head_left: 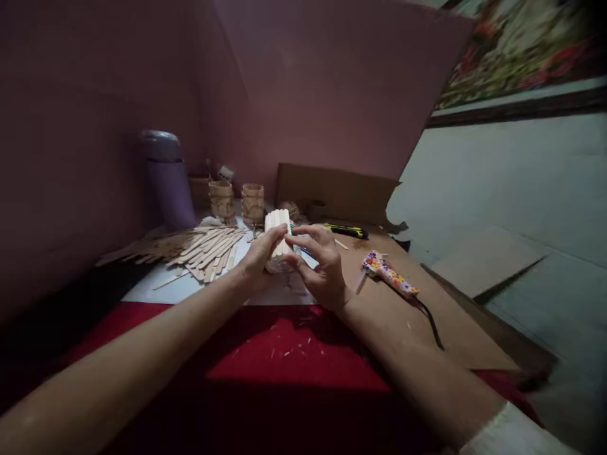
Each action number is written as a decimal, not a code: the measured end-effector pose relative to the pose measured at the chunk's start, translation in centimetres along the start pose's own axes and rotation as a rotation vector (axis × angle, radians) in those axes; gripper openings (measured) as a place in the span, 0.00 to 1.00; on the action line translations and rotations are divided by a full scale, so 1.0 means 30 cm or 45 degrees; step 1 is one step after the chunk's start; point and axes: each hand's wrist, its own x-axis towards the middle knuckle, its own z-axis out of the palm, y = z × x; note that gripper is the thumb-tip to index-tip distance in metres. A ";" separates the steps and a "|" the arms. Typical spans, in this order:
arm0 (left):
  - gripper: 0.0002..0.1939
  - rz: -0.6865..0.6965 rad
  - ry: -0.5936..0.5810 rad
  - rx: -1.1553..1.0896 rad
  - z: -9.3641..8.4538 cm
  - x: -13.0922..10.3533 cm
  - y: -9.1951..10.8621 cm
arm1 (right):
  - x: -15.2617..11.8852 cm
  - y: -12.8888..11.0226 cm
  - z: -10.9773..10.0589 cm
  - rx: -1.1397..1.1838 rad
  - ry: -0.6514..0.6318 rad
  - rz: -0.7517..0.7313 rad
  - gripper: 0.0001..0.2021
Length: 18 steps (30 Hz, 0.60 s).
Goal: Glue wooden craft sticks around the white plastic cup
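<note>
A small container with pale craft sticks [277, 219] lined up side by side on its outside is between my hands, above the near part of the table. Its lower end looks clear, like plastic. My left hand [260, 256] grips it from the left, thumb across the sticks. From the right, my right hand [320, 262] has its thumb and curved fingertips against the container's side; whether a loose stick is between them I cannot tell. A pile of craft sticks [208, 251] lies left of my hands. To the right rests a flower-patterned glue gun [389, 275] with a black cord.
Two stick-covered cups [253, 203] stand behind, near a purple bottle [171, 186]. A yellow-black utility knife [349, 231] lies on the brown cardboard sheet [455, 335]. More cardboard [332, 189] leans at the back. Small scraps dot the red cloth [303, 366] in front.
</note>
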 end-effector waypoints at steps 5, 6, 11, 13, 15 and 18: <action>0.11 -0.083 -0.004 -0.125 0.021 -0.027 0.018 | -0.005 -0.004 0.013 -0.142 -0.018 -0.022 0.26; 0.11 -0.076 0.013 -0.155 0.024 -0.027 0.020 | -0.006 -0.004 0.017 -0.182 -0.015 -0.019 0.31; 0.10 -0.091 0.004 -0.279 0.023 -0.012 0.026 | -0.009 0.001 0.026 -0.281 -0.076 0.014 0.41; 0.09 -0.087 0.013 -0.311 0.019 -0.007 0.030 | -0.008 0.003 0.021 -0.293 -0.091 0.015 0.40; 0.10 -0.083 0.020 -0.316 0.017 -0.007 0.036 | -0.007 0.005 0.015 -0.307 -0.089 0.004 0.38; 0.10 -0.070 0.017 -0.305 0.017 -0.015 0.043 | -0.004 0.010 0.008 -0.309 -0.068 -0.036 0.36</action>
